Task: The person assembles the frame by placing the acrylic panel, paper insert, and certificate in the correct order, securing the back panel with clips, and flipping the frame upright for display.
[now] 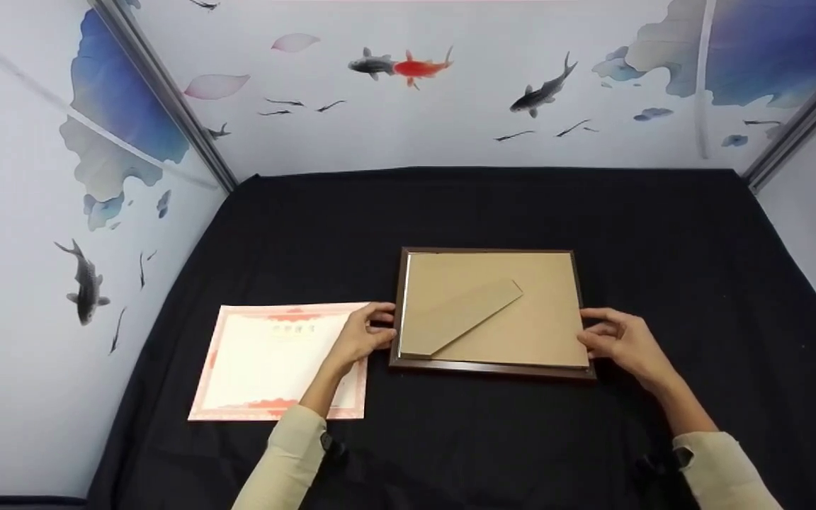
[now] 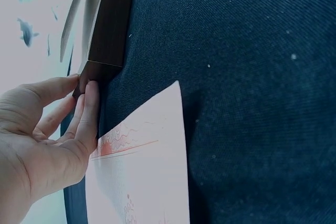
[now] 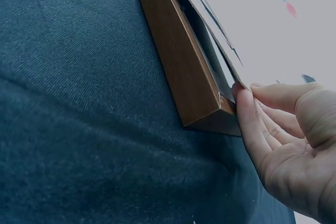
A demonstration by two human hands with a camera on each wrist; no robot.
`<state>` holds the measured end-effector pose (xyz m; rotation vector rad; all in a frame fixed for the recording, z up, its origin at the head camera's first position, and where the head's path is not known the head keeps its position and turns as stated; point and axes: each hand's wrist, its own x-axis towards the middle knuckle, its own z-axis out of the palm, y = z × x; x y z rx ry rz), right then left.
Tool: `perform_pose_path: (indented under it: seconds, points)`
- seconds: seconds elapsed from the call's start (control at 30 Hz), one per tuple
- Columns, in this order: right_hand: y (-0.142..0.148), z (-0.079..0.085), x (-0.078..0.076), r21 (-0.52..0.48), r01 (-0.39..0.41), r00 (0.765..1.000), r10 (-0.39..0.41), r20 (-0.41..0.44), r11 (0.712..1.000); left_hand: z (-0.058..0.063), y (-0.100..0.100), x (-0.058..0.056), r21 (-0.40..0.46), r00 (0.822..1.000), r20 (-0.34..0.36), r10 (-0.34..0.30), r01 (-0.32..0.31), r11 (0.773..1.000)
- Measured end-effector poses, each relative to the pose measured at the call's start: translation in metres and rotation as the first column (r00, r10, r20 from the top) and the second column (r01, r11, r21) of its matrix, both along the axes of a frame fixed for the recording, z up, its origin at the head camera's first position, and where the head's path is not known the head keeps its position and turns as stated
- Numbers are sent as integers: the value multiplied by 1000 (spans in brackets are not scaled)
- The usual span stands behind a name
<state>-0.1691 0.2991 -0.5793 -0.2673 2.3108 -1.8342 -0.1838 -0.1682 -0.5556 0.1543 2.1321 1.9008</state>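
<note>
A dark brown picture frame (image 1: 489, 369) lies face down on black cloth, its tan backing board (image 1: 546, 322) in it with a slanted easel leg (image 1: 461, 322). At the frame's left side, my left hand (image 1: 360, 338) holds the rim between thumb and fingers. My right hand (image 1: 624, 346) pinches the right edge of the backing board. In the right wrist view that board edge (image 3: 223, 51) stands raised off the wooden rim (image 3: 181, 61), with a gap beneath. A certificate (image 1: 259, 368) with a red and pink border lies flat to the left, partly under my left forearm.
Black cloth (image 1: 486, 439) covers the table. White panels (image 1: 479, 134) printed with fish and lotus leaves stand at the back and both sides, joined by grey metal posts (image 1: 167, 99).
</note>
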Motion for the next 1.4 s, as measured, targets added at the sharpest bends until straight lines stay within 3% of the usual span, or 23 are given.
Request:
perform_pose_path:
  seconds: [0.2, 0.4, 0.7, 0.87, 1.03, 1.3, 1.4]
  points:
    - [-6, 8, -2, 101, -15, 1000, 15, 2, 995, -1, 0, 0, -7, 1000, 4, 2, -2, 1000]
    - [-8, 13, -5, 236, -12, 999, 20, -29, 972, 1, 0, 1, -20, 1000, -1, -1, 1, 1000]
    - [-8, 16, -8, 300, -38, 999, 45, -18, 953, 2, 2, 1, -45, 1000, -14, 2, -3, 999]
    - [-7, 18, -9, 305, -71, 996, 82, -24, 950, -4, 2, 1, -36, 999, -30, 18, -19, 999]
    - [-8, 15, -11, 307, -76, 994, 96, -49, 949, -1, 2, 1, -41, 1000, -29, 9, -10, 999]
    - [-8, 8, -15, 313, -74, 988, 112, -107, 947, -28, 1, -11, -104, 999, -39, -3, -2, 995]
    - [-5, 6, -15, 299, -77, 987, 116, -115, 951, -32, 1, -12, -109, 999, -39, -8, 4, 994]
